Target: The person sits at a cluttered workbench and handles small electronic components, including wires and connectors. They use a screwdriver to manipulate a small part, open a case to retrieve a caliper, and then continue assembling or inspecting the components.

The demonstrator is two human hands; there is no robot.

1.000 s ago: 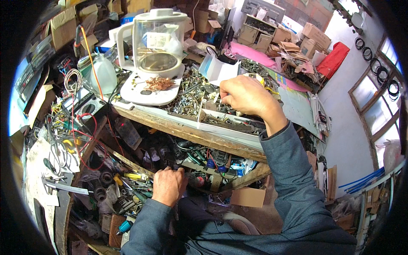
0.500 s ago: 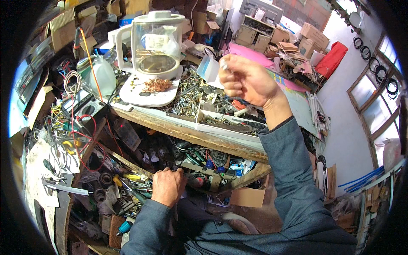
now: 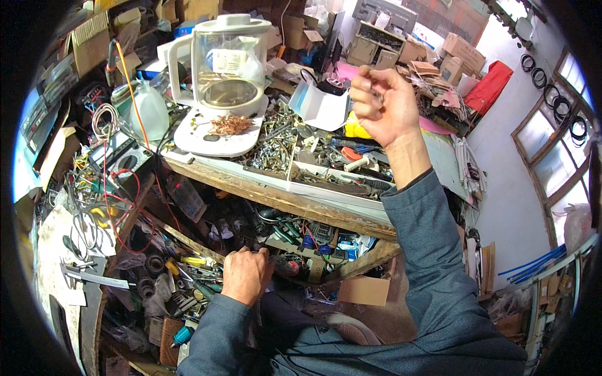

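Note:
My right hand (image 3: 390, 106) is raised above the right part of the bench, its fingers curled in toward the palm. A small greyish bit shows between the fingers, too small to name. My left hand (image 3: 246, 274) is closed low at the front of an open drawer (image 3: 295, 241) full of tools and wires; its fingertips are hidden. On the bench a glass kettle (image 3: 231, 66) stands on its white base (image 3: 213, 141). A small heap of copper-coloured scraps (image 3: 231, 125) lies on that base. A white and blue open box (image 3: 318, 108) sits near my right hand.
A tray of loose screws (image 3: 273, 144) and parts lies along the bench's wooden front edge (image 3: 282, 199). At the left are a multimeter (image 3: 128, 156) with red leads and a translucent jug (image 3: 150, 111). Cardboard boxes (image 3: 464, 50) and a red bag (image 3: 491, 88) are at the back right.
My right hand has moved right and slightly up, uncovering more of the white and blue box and something yellow behind the hand. My left hand has hardly moved.

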